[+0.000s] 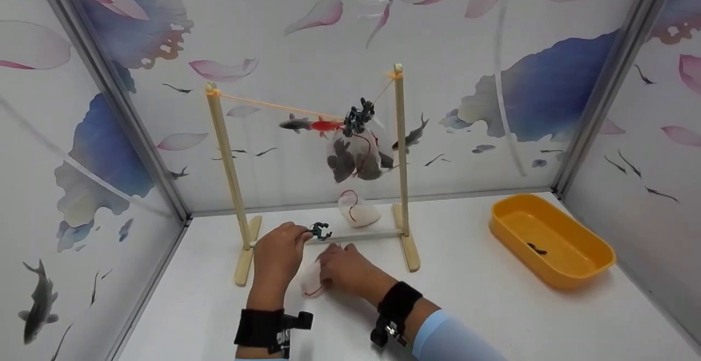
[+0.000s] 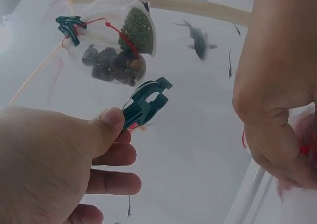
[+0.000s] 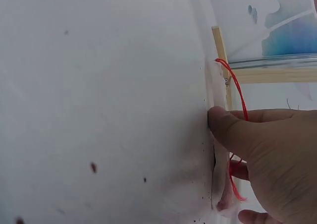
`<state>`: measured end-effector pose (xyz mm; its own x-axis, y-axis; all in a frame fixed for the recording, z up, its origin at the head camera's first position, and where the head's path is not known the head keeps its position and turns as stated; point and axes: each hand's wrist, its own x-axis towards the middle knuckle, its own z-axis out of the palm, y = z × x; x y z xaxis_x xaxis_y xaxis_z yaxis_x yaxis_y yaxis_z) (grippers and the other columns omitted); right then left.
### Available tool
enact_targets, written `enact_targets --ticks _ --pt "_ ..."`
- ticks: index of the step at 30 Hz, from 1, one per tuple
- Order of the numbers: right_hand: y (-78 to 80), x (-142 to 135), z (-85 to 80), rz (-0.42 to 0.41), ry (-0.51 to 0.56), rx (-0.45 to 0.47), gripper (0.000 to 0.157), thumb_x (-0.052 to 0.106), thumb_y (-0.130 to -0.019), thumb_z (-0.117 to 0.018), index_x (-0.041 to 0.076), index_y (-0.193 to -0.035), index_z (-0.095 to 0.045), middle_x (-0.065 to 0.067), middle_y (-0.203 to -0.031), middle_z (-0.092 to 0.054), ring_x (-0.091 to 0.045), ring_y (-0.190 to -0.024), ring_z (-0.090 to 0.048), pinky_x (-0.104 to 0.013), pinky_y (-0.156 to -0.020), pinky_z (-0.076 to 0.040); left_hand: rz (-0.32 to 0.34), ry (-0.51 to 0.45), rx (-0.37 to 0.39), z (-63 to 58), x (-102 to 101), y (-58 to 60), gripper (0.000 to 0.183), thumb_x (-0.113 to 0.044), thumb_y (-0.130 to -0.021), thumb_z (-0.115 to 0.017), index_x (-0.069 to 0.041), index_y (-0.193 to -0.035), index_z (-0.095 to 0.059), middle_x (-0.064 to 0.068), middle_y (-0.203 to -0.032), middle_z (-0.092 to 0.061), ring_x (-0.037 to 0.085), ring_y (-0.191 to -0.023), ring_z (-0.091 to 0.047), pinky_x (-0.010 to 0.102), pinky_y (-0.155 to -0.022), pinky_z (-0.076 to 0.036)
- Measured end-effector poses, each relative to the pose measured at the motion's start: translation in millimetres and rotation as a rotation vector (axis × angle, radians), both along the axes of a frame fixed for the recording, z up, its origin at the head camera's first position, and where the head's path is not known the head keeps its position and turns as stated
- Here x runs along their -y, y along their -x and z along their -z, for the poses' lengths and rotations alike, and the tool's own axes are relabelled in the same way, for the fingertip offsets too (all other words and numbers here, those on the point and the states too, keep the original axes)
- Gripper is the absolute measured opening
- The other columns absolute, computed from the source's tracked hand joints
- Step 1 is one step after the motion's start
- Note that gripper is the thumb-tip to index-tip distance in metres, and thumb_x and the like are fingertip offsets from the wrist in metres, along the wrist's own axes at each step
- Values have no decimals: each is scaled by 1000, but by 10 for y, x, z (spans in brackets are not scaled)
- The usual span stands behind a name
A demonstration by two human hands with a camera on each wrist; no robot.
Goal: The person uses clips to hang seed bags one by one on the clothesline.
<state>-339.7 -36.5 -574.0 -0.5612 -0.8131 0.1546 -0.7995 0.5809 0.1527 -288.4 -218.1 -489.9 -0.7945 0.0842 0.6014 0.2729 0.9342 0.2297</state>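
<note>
Black straps (image 1: pixel 259 328) circle my wrists; past them my left hand (image 1: pixel 279 252) pinches a green clip (image 2: pixel 138 109) near the wooden frame (image 1: pixel 402 158), my right hand (image 1: pixel 351 273) a pale bag (image 1: pixel 311 280) low before it. If either pinch loosens, I reckon the clip could skid out or the bag slump — hard, hooked plastic against soft, sheer, cloth-like stuff with thin red cord (image 3: pixel 239 90).

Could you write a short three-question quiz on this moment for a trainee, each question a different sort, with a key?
1. Multiple choice: what does the left hand pinch?
A) a spoon
B) a green clip
C) a pair of scissors

2. True or false: in the head view, the yellow tub stands to the right of the wooden frame.

3. Fill in the colour: the right hand holds a pale bag with a ____ cord.

Key: 1 B; 2 true; 3 red.
</note>
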Motion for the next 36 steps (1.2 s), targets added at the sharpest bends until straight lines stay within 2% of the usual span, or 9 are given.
enact_targets --ticks 4,7,12,15,18,22,27,32,36 --pt "1 -54 -44 -24 4 -89 6 30 -103 -84 33 -103 -90 12 -104 -81 -16 -107 -73 -35 -78 -51 -13 -4 6 -28 6 -7 14 -29 -102 -83 -15 -102 -87 0 -96 -84 24 -86 -83 43 -66 -63" --pt "-11 -199 -177 -20 155 -37 7 24 -106 -82 25 -106 -88 9 -98 -82 -15 -93 -76 -34 -76 -55 -32 15 -26 -55 -12 -22 16 -30 -101 -84 -14 -100 -86 1 -92 -82 24 -81 -81 43 -63 -62" --pt "-31 -613 -535 74 447 144 8 15 -107 -81 14 -113 -85 2 -102 -85 -15 -92 -79 -36 -86 -67 -39 61 -167 -97 -92 -35 19 -28 -100 -86 -10 -97 -84 4 -84 -78 24 -70 -78 40 -56 -60" --pt "-40 -865 -759 144 558 215 9 14 -110 -77 11 -115 -83 -2 -105 -84 -16 -94 -78 -38 -87 -69 -27 61 -254 -146 -123 -55 19 -27 -100 -86 -8 -98 -84 5 -84 -78 23 -68 -76 38 -52 -58" --pt "-38 -1095 -1021 168 649 193 12 15 -112 -74 8 -117 -81 -6 -108 -84 -20 -95 -79 -42 -85 -69 -11 70 -328 -287 -159 -72 20 -26 -102 -84 -6 -100 -84 6 -85 -79 22 -65 -75 36 -49 -55" --pt "-14 -1350 -1452 177 716 40 13 14 -113 -73 5 -117 -81 -10 -104 -83 -25 -91 -80 -44 -81 -69 24 117 -428 -667 -235 -53 21 -23 -104 -82 -2 -103 -84 9 -85 -79 23 -61 -71 35 -48 -52" --pt "100 -1548 -2022 238 736 -169 13 12 -112 -72 1 -116 -80 -15 -102 -81 -32 -87 -79 -47 -83 -71 53 173 -517 -1360 -366 118 22 -22 -109 -78 -1 -107 -84 11 -88 -78 26 -63 -70 37 -50 -53" --pt "264 -1619 -2468 337 751 -212 18 15 -114 -71 0 -119 -79 -19 -108 -82 -38 -95 -80 -53 -88 -69 53 221 -514 -2036 -576 446 21 -20 -112 -73 -2 -111 -84 11 -94 -78 31 -72 -74 43 -57 -60" --pt "372 -1560 -2678 390 737 -194 21 17 -115 -68 0 -120 -79 -19 -112 -82 -38 -99 -81 -53 -88 -68 44 281 -436 -2349 -795 698 23 -22 -113 -70 -4 -108 -83 10 -92 -74 34 -78 -77 46 -64 -64"
